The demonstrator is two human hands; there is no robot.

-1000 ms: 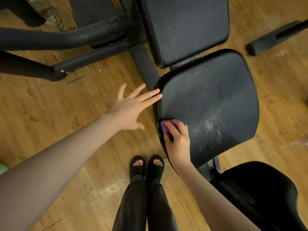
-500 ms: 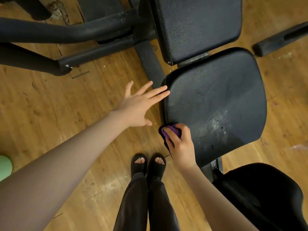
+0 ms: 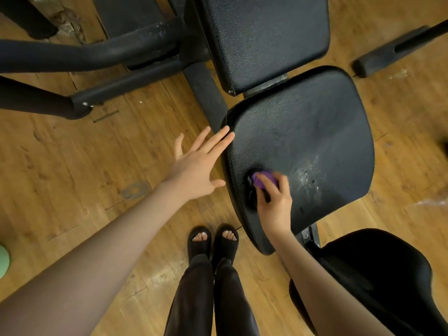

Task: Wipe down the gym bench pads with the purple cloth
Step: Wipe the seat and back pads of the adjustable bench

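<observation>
A black seat pad (image 3: 312,132) of the gym bench fills the middle, with whitish smears near its right side. My right hand (image 3: 274,202) presses a small purple cloth (image 3: 264,179) onto the pad's near left part; most of the cloth is hidden under the fingers. My left hand (image 3: 196,166) is spread flat, fingertips touching the pad's left edge, holding nothing. A second black pad (image 3: 264,37), the backrest, lies beyond the seat. A third black pad (image 3: 378,275) shows at the lower right.
Black steel frame tubes (image 3: 87,54) run across the upper left over the wooden floor (image 3: 72,170). A black bar (image 3: 392,52) lies at the upper right. My feet in black sandals (image 3: 213,241) stand just left of the seat. A green object (image 3: 3,261) peeks in at the left edge.
My right hand has slid the purple cloth from the seat pad's left edge inward onto its top surface. The left hand stays spread at the pad's edge.
</observation>
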